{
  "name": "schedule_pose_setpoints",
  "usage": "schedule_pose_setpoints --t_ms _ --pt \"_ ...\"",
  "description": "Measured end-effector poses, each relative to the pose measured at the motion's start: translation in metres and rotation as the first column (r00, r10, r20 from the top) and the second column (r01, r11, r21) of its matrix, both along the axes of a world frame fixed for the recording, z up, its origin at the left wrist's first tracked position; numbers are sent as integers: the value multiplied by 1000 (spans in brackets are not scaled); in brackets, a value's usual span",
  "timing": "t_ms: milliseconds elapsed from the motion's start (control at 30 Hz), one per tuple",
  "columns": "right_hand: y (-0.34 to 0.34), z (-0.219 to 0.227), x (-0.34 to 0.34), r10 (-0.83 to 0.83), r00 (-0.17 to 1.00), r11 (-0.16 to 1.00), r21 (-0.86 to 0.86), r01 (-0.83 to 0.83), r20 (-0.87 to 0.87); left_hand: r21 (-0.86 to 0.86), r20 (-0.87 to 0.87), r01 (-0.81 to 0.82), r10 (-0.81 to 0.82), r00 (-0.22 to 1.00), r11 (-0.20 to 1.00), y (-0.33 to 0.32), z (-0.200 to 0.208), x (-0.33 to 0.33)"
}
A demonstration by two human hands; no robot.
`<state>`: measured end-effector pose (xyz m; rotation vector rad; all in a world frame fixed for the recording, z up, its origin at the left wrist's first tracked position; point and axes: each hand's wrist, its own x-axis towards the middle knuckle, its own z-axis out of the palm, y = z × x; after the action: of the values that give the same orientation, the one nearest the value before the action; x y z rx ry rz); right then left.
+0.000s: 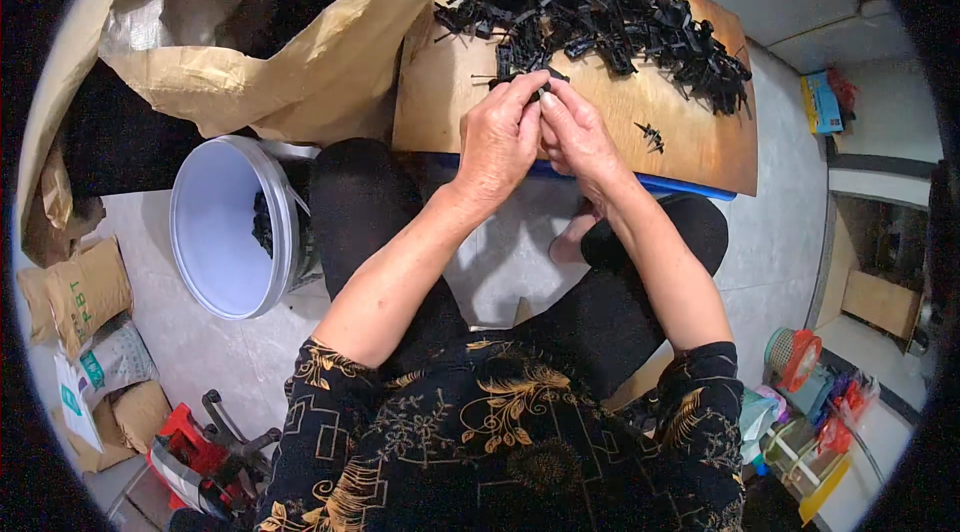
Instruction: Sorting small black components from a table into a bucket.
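Observation:
Both hands meet over the near edge of a wooden board (600, 137). My left hand (497, 132) and my right hand (577, 127) are closed, fingertips together, on a small black plastic part (543, 87) that the fingers mostly hide. Just beyond them a large heap of black moulded plastic parts (600, 17) with thin sprue stems spreads across the board. A small black sprue piece (650, 137) lies apart from the heap, to the right of my right hand.
A white bucket (230, 232) with some black parts inside stands on the floor at left. Behind it gapes a big brown paper sack (270, 87). Filled sacks (90, 297) and a red-and-black machine (190, 452) are at lower left. Baskets and bags (810, 402) sit at lower right.

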<state>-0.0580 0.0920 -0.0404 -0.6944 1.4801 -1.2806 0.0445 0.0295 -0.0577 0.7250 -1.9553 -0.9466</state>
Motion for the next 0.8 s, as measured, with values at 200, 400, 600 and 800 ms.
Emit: schedule_pose_setpoints --t_ms 200,400,600,800 --pt "0 -3 2 -7 953 990 134 -35 301 -35 189 16 -9 982 999 0 -9 4" --pt "3 -13 -8 55 997 998 -27 -54 48 298 22 89 -100 995 951 -2 10 6" --pt "12 -7 -7 75 991 987 -136 -90 -114 791 -340 313 -47 939 525 -14 16 22" --pt "20 2 -16 64 997 981 -180 -72 -52 811 -316 287 -31 948 510 -13 14 24"
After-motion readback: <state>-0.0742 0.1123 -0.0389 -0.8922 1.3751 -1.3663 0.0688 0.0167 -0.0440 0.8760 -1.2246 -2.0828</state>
